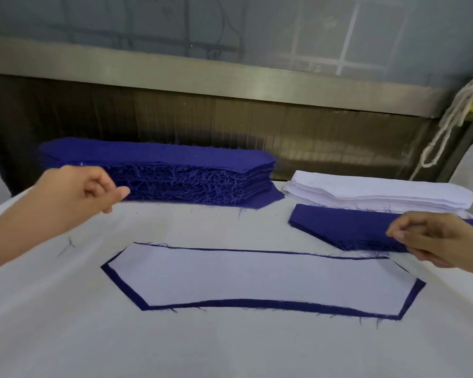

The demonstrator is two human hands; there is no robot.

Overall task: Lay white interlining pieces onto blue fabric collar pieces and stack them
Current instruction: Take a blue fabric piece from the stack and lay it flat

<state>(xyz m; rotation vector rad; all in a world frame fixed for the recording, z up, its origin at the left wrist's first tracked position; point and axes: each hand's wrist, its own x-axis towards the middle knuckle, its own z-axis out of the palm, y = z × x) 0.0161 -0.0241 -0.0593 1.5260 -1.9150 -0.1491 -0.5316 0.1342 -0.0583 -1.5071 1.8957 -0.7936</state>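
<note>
In the middle of the white-covered counter (230, 350), a white interlining piece (260, 279) is lying flat on a blue collar piece (257, 304), whose blue edge is showing all round it. Behind that collar piece and to its left, a tall blue stack (180, 170) with frayed threads is sitting. Behind it to the right, a white interlining stack (380, 195) is resting, with a low blue stack (347, 230) just in front. The left hand (74, 195) is hovering before the tall blue stack, fingers loosely curled, holding nothing. The right hand (434, 238) is reaching over the low blue stack, fingers curled. I cannot tell whether they are pinching a piece.
</note>
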